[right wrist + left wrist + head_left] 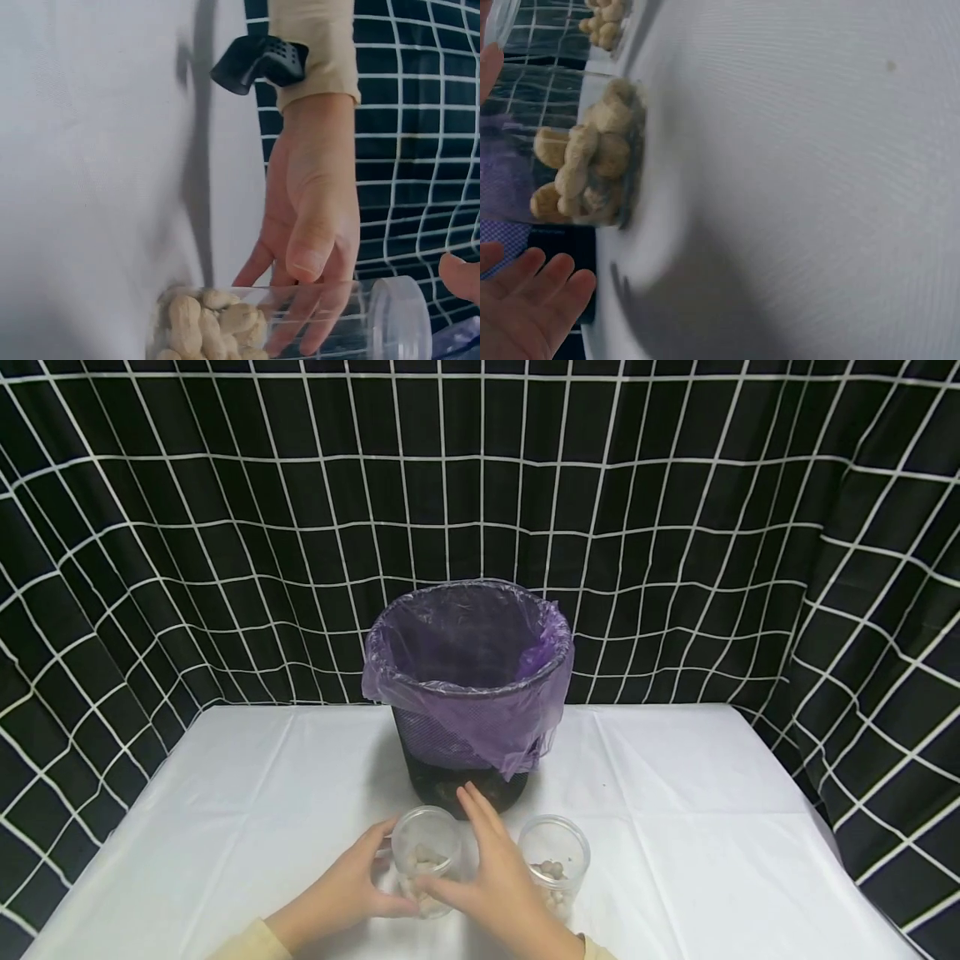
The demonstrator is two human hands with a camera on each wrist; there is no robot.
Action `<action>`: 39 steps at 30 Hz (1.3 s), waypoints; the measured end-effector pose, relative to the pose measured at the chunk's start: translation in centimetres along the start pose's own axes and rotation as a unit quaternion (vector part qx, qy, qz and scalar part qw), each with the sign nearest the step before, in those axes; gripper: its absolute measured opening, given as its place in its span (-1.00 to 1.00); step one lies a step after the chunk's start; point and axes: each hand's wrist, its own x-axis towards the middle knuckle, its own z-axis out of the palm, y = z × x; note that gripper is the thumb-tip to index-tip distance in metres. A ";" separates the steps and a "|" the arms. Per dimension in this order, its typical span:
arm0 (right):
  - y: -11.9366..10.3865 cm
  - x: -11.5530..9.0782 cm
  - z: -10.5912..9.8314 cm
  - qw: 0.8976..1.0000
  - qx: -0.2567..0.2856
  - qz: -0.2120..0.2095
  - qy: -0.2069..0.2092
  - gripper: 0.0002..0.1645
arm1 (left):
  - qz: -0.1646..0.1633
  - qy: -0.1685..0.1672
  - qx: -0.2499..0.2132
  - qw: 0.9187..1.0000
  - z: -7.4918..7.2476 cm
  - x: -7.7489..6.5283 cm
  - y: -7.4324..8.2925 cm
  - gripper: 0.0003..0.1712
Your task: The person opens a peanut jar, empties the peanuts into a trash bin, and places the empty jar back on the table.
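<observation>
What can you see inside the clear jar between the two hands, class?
Peanuts in their shells fill the lower part of the jar. Those deeper in the heap are covered by the outer ones, so they cannot all be counted.

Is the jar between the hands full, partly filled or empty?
Partly filled: peanuts sit at the base of the jar, with clear space above.

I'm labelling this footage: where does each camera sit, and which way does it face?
On the head: facing forward and down at the bin, left jar and right jar; left hand and right hand show.
On the left wrist, sideways image: facing the left jar and tablecloth; left fingers and a right fingertip show.
On the right wrist, also sideways: facing the left jar; left hand, sleeve and right fingertip show.
Both wrist views share the left jar.
</observation>
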 end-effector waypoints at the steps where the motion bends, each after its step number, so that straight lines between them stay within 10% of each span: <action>1: 0.1 0.0 0.2 1.000 -0.001 0.001 0.002 0.21 | -0.001 -0.003 -0.007 1.000 0.1 0.0 -0.1 0.17; 28: 2.3 -0.1 3.0 0.989 0.130 0.073 -0.011 0.18 | -0.036 -0.032 -0.146 0.988 1.8 0.2 -1.0 0.05; 39: 2.3 -0.2 3.6 0.991 0.115 0.074 0.004 0.11 | -0.071 -0.025 -0.124 0.989 2.0 0.7 -0.7 0.18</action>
